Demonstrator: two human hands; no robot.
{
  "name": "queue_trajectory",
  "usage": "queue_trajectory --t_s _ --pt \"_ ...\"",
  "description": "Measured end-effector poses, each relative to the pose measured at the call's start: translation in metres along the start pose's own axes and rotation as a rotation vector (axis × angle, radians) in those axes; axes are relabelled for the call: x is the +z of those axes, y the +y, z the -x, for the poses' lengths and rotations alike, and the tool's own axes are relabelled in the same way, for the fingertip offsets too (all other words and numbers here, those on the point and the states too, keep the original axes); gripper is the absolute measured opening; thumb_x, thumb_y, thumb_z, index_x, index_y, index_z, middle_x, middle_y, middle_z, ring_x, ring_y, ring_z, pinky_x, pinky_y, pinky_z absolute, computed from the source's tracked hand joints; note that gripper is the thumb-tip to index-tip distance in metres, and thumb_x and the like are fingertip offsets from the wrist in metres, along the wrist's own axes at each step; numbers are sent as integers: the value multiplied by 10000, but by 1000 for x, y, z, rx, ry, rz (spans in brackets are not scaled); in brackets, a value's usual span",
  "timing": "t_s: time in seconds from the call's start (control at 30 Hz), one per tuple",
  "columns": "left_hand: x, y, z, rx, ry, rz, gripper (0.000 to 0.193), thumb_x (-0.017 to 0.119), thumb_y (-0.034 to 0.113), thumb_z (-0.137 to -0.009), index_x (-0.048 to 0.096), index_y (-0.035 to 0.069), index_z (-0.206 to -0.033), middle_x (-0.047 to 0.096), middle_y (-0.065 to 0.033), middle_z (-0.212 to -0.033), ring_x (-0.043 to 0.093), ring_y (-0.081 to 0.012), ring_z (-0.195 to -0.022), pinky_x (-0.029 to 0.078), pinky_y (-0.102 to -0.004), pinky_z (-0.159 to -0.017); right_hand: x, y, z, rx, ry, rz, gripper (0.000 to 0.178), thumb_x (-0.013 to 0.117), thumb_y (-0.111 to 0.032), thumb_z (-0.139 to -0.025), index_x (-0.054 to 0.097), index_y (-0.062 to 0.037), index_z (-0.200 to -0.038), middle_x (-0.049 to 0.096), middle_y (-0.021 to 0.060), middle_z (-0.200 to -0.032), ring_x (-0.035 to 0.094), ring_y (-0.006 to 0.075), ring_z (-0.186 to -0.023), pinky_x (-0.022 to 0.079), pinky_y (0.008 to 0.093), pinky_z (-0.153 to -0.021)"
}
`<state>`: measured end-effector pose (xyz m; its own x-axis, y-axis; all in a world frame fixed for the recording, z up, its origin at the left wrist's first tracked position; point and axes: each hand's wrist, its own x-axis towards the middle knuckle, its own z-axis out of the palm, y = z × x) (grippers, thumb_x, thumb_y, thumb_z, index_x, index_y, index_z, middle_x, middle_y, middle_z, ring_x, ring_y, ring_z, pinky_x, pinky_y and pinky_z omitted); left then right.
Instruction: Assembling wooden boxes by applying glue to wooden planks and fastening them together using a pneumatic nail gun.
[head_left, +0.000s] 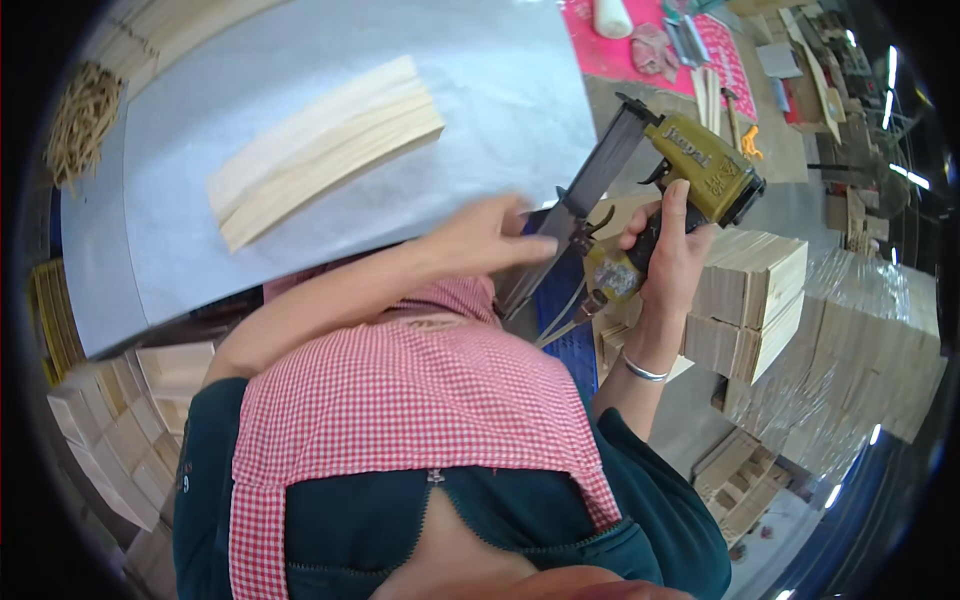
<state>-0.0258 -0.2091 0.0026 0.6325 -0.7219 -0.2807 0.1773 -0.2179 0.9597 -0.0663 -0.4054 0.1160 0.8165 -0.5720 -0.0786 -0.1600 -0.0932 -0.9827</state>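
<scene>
My right hand [672, 255] is wrapped round the black grip of an olive-yellow pneumatic nail gun [697, 165], held up to the right of the table. The gun's long dark magazine [535, 268] slants down toward my apron, and a hose leads off below the grip. At the magazine, my left hand [485, 235] has its thumb and fingers apart, slightly blurred; whether it touches the metal I cannot tell. Farther left, a stack of pale wooden strips [330, 145] lies slantwise on the table.
The grey-white table [500, 90] has its near edge by my waist. Bundled thin sticks [82, 120] are at far left, wooden boxes [120, 430] below them. Stacked boards [745, 300] stand at right, wrapped stacks [850, 350] beyond. A pink cloth [600, 50] lies at the back.
</scene>
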Motion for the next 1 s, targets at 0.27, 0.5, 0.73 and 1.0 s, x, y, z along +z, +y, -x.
queue_trajectory --t_s 0.27,0.5,0.73,1.0 --pt "5 -19 -13 -366 -540 546 839 667 385 -982 176 62 -1579 587 -286 -1323 649 -331 -1148 524 -447 -985 -41 69 -110 198 -22 81 411 659 -375 -993 623 30 -935 620 96 -602 603 181 -454 466 267 -415" --pt "-18 -39 -35 -394 -694 880 853 611 325 -1021 51 89 -1620 537 -319 -1368 607 -379 -1215 493 -458 -1057 -39 107 -154 333 -90 150 508 643 -434 -985 637 31 -781 627 120 -599 600 189 -442 474 285 -415" --pt "-24 -57 -40 -319 -757 1134 809 548 355 -1051 57 71 -1628 534 -308 -1345 609 -357 -1198 515 -416 -1043 -66 76 -245 70 -64 868 604 618 -447 -976 663 72 -669 614 147 -585 600 244 -476 523 350 -517" --pt "-20 -58 -51 -554 -759 1228 880 521 493 -1043 28 68 -1635 460 -267 -1401 562 -335 -1238 487 -394 -1061 -61 145 -455 -596 235 1212 294 588 -223 -894 744 21 -843 726 221 -810 689 411 -777 554 478 -732"
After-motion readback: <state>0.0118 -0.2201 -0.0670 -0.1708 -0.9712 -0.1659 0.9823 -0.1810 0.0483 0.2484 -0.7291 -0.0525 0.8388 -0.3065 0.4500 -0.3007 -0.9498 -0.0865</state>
